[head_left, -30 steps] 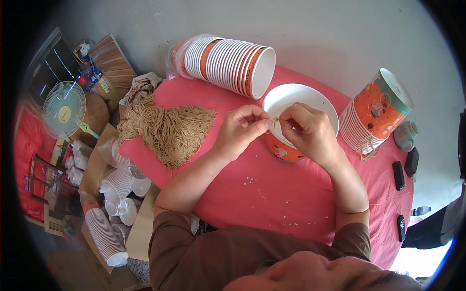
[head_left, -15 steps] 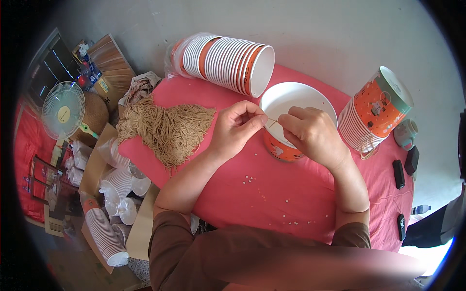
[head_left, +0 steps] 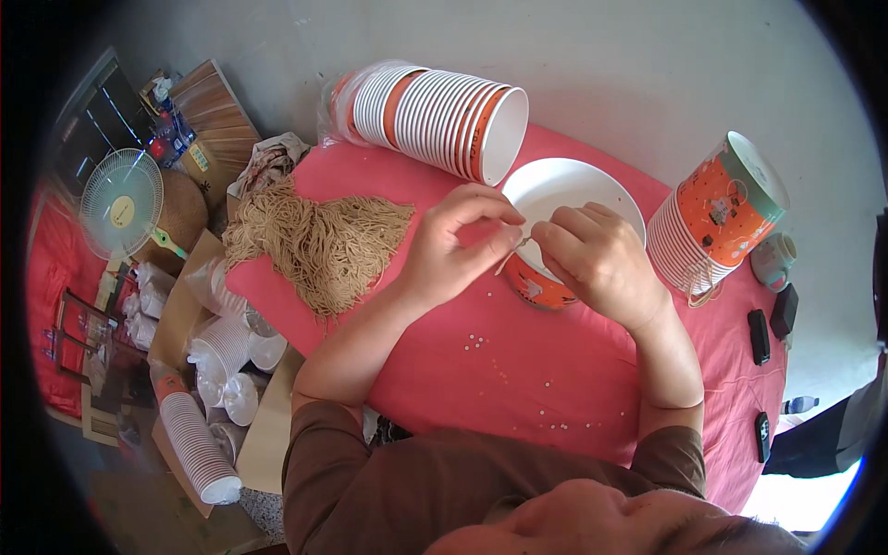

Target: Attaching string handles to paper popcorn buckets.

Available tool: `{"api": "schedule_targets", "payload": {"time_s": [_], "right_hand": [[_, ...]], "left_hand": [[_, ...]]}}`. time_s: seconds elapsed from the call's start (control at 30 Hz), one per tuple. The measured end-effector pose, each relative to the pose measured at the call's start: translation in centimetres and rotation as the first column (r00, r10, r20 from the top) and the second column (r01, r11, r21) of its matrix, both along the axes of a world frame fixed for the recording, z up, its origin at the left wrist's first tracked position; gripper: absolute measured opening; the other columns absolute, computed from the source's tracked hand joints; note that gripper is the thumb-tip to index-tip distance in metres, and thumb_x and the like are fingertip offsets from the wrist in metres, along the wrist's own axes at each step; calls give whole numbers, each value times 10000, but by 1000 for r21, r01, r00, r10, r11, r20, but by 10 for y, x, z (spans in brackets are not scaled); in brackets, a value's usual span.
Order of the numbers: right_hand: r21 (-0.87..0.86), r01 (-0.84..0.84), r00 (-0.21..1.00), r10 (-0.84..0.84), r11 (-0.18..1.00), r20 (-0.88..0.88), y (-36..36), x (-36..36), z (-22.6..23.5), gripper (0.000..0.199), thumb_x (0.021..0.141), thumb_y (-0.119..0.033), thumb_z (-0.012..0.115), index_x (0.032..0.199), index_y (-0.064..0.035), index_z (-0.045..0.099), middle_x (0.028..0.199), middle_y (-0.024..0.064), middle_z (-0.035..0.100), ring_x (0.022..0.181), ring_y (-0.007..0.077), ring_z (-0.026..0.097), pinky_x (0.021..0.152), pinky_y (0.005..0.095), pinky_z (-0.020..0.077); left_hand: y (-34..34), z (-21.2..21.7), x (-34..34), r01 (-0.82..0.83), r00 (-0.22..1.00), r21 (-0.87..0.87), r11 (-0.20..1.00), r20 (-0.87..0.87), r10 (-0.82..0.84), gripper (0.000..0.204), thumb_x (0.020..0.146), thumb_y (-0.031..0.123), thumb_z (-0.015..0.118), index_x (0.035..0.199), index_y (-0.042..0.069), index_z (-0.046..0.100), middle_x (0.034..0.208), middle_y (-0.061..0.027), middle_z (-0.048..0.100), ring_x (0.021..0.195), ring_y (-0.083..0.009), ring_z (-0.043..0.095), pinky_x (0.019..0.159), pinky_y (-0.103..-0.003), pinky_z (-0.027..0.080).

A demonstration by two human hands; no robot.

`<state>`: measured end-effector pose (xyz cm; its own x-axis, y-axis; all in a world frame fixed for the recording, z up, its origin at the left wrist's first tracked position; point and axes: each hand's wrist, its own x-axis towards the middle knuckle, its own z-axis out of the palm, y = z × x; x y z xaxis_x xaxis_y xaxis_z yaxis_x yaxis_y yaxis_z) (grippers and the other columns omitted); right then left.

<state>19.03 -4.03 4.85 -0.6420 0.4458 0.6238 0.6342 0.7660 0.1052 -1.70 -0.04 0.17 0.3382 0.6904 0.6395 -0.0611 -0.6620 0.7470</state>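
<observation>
A thin tan cord (head_left: 526, 241) runs between my two hands over the near rim of an orange-and-white paper bucket (head_left: 538, 289). My right hand (head_left: 597, 259) is closed, pinching the cord between thumb and forefinger. My left hand (head_left: 458, 248) curves in from the other side, thumb and forefinger close together at the cord. A short end of it hangs below the left thumb. The bucket stands upright with its white inside showing. To the left lies a large bundle of tan cords (head_left: 324, 245) on the red tablecloth (head_left: 462, 370).
A wrapped stack of paper buckets (head_left: 425, 116) lies behind; another stack (head_left: 717, 217) stands upside down at right, with cord loops on it. Beyond are a mug (head_left: 772, 259) and dark small objects (head_left: 759, 337). Small white dots (head_left: 474, 342) dot the cloth. Left: fan (head_left: 122, 203), carton of cups (head_left: 268, 425).
My left thumb and forefinger have shifted slightly right, closer to the right hand. A cord end now hangs beneath the left thumb. The view has tilted a little.
</observation>
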Motion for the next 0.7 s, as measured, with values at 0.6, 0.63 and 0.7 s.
{"api": "schedule_targets", "payload": {"time_s": [0.6,0.63,0.7], "right_hand": [[-15,56,982,-58,998,-182,5,0,-1,161,748,-65,717,876,-66,619,756,67,597,603,275,607,556,384,491],[3,61,980,-60,998,-187,4,1,0,156,744,-60,719,860,-65,614,756,68,596,598,278,604,545,387,486],[31,78,975,-70,996,-211,4,4,3,157,741,-51,719,854,-62,611,754,70,592,597,279,603,540,387,485]], "left_hand": [[6,-5,0,-30,991,148,989,-123,48,91,825,37,689,885,25,622,973,-72,629,1008,-226,589,915,-360,454],[6,-5,0,-30,991,147,989,-122,49,91,825,37,689,885,25,622,973,-72,629,1008,-226,589,915,-360,454],[6,-5,1,-60,988,160,985,-131,82,99,798,26,690,866,36,618,981,-76,629,1036,-249,575,928,-376,448]]}}
